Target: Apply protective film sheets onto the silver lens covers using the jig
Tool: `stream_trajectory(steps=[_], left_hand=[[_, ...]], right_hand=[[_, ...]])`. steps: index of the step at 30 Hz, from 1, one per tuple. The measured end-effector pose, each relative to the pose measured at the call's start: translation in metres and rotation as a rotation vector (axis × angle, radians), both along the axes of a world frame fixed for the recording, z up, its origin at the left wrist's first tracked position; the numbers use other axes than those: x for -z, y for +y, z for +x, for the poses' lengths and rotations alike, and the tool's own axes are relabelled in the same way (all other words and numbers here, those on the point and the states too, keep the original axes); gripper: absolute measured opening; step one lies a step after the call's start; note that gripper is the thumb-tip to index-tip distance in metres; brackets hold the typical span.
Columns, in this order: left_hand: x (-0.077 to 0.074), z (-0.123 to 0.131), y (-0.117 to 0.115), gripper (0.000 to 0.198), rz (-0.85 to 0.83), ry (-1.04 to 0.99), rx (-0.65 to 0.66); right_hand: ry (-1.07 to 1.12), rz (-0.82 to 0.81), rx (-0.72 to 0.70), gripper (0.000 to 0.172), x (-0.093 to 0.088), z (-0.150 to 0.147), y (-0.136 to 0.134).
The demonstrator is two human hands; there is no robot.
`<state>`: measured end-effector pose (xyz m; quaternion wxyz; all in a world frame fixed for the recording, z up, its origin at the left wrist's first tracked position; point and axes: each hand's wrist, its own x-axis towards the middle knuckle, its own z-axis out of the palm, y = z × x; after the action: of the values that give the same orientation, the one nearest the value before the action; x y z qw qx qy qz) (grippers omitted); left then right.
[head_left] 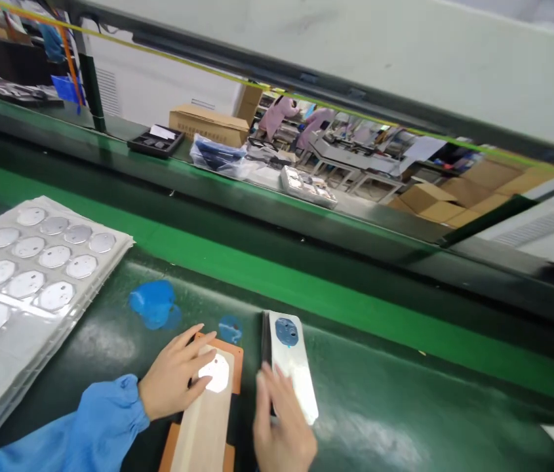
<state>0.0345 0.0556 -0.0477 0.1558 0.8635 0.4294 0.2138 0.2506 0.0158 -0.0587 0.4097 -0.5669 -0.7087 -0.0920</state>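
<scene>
My left hand [171, 377] lies with fingers spread over the upper end of a long pale board [202, 426], its fingertips around a white rounded sticker-like piece [216, 373]. Beneath the board is an orange-brown fixture [236, 359]. My right hand [284, 426], blurred, has its fingers stretched out over the lower left edge of a silvery phone back panel [290, 357]. Whether it touches the panel I cannot tell. The panel carries a blue rounded cover [287, 332] at its top, and something dark lies along its left side.
At left, a clear plastic sheet stack [94, 278] bears several white rounded pieces. Blue film pieces [153, 303] lie on the green mat. Beyond the green strip stand a cardboard box [210, 124], a black tray [156, 141] and a bagged item [217, 154]. People in pink work far behind.
</scene>
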Motion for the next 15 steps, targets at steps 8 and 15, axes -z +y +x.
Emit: stream_trajectory(steps=[8,15], left_hand=[[0.018,0.0,0.004,0.038,0.204,0.048,-0.042],[0.027,-0.005,0.008,0.038,0.217,0.003,-0.068]], right_hand=[[0.029,-0.398,0.494,0.083,0.021,0.034,0.022],[0.086,-0.224,0.549,0.07,0.011,0.031,0.023]])
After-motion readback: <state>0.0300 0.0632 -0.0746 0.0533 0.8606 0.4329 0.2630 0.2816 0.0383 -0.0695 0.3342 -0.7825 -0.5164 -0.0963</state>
